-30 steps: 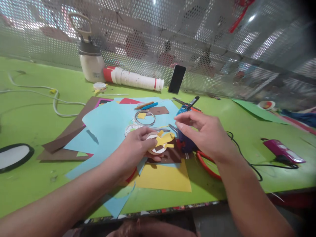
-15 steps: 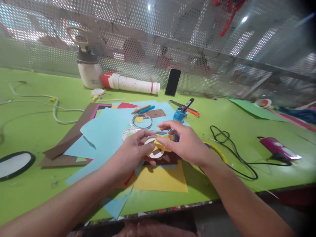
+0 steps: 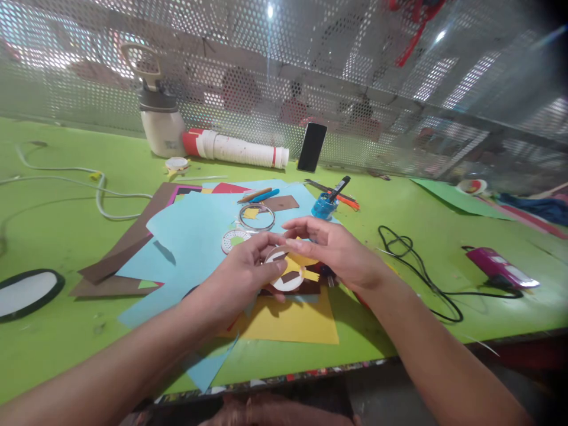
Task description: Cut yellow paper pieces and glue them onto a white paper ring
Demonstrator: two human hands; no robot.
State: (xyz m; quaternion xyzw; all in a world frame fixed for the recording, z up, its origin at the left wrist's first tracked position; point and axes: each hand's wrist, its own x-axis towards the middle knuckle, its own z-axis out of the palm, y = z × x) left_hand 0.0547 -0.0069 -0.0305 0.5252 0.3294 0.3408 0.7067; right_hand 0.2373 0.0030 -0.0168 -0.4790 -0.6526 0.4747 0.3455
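Observation:
My left hand point(image 3: 242, 269) is closed on the rim of a small white paper disc point(image 3: 288, 285), thumb on top and fingers beneath. Brown strips and a yellow paper cutout point(image 3: 295, 260) with notched ends lie across the disc's face. From the far right side, my right hand point(image 3: 335, 248) has its thumb and curled fingers closed around the cutout's upper part; its fingertips come close to those of my left hand. Under both hands are a dark brown sheet point(image 3: 306, 288) and a yellow sheet point(image 3: 288, 322).
Behind the hands lie a white-rimmed disc point(image 3: 235, 239), a roll of clear tape point(image 3: 256, 217), pens point(image 3: 261, 195) and a blue jar point(image 3: 323, 206). Blue sheets point(image 3: 195, 225) spread leftward. A black cable point(image 3: 412, 266) runs to a magenta device point(image 3: 501, 266). A phone point(image 3: 312, 148) stands at the back.
The disc has turned and tilted in my left hand, so more of the yellow cutout shows at its right edge. My right hand has shifted slightly right.

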